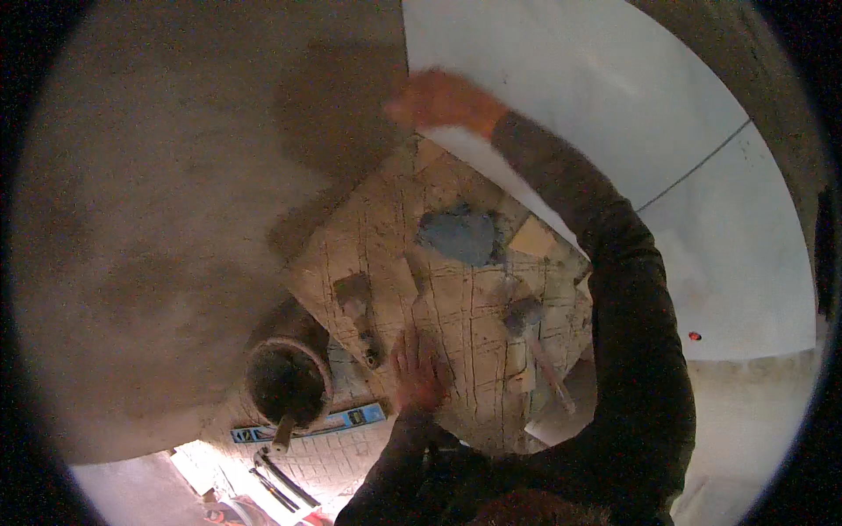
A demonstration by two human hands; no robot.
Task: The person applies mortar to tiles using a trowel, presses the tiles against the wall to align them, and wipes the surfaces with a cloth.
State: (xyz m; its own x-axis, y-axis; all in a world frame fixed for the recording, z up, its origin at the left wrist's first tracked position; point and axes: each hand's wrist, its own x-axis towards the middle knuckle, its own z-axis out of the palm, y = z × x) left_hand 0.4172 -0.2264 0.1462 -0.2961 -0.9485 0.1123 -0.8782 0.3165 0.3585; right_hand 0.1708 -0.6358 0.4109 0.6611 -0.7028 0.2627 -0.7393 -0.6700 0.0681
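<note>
My left hand (421, 372) rests with fingers stretched out on the brown, line-scored surface (474, 351), holding nothing. Far ahead, my right hand (443, 102) reaches to the left edge of a large white tile panel (561, 79), where it meets the grey-brown wall (175, 175). Motion smears its fingers, so their grip does not show. Below it lies a patch of grey mortar (460, 235). Just ahead and left of my left hand is a dirty putty knife (355, 307). To the right, a tool with a grey head and long pale handle (551, 377) lies flat.
A round bucket (324, 368) with dark contents stands at the left, a handle (282, 434) at its near rim. A blue spirit level (368, 415) lies beside it. Several hand tools (285, 482) lie nearer. Small flat tan pieces (532, 238) sit near the white panel.
</note>
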